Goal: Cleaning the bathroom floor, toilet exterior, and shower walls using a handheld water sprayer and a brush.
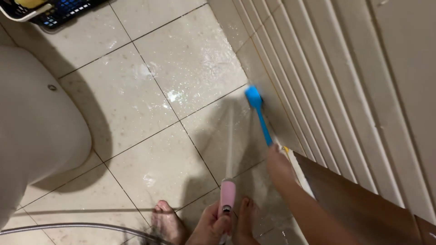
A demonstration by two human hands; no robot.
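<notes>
Left hand [210, 227]: I see it closed around the pink spray nozzle [227, 197], which sits just in front of my bare feet [170, 222] and throws a thin stream of water toward the brush head.
Right hand [278, 159]: wrapped on the end of the blue scrub brush [257, 111]; the brush head presses where the floor tiles [150, 109] meet the foot of the ribbed wall panel [318, 90].
Hose [68, 227]: a metal hose lies on the floor left of the feet.
Slip risk: I judge the wet, foamy tiles under bare feet the main hazard while leaning toward the wall panel.
Trip risk: the hose could catch a foot.
Splash risk: spray could rebound off the wall panel.
Packages, labels: none legible; a dark plastic basket [59, 13] sits far from the brush, beyond the toilet [32, 127].
</notes>
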